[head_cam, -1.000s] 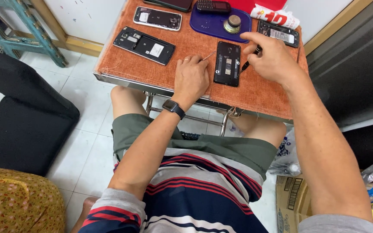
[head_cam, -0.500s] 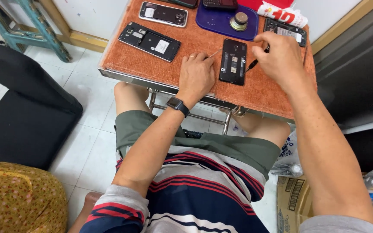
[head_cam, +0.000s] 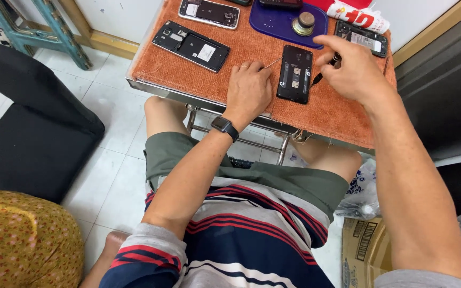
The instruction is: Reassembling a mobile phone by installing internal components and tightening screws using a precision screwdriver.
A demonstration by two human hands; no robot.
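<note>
A black phone (head_cam: 295,73) with its back cover off lies on the orange cloth of a small table (head_cam: 252,93). My left hand (head_cam: 249,88), with a ring and a dark wristwatch, rests flat on the cloth beside the phone's left edge, fingers curled and touching it. My right hand (head_cam: 350,69) hovers just right of the phone and pinches a thin dark screwdriver (head_cam: 324,72), whose tip points down at the phone's right edge.
Other opened phones (head_cam: 190,45), (head_cam: 209,12), (head_cam: 361,38) lie on the cloth. A purple mat (head_cam: 278,21) holds a small round metal piece (head_cam: 302,24). A red-and-white packet (head_cam: 356,16) sits at the back. A black cushion (head_cam: 33,144), a teal stool (head_cam: 44,26), a cardboard box (head_cam: 364,245).
The view has shifted slightly, so the table sits higher in the frame. My right hand has moved a little nearer the phone with the screwdriver; my left hand stays beside it.
</note>
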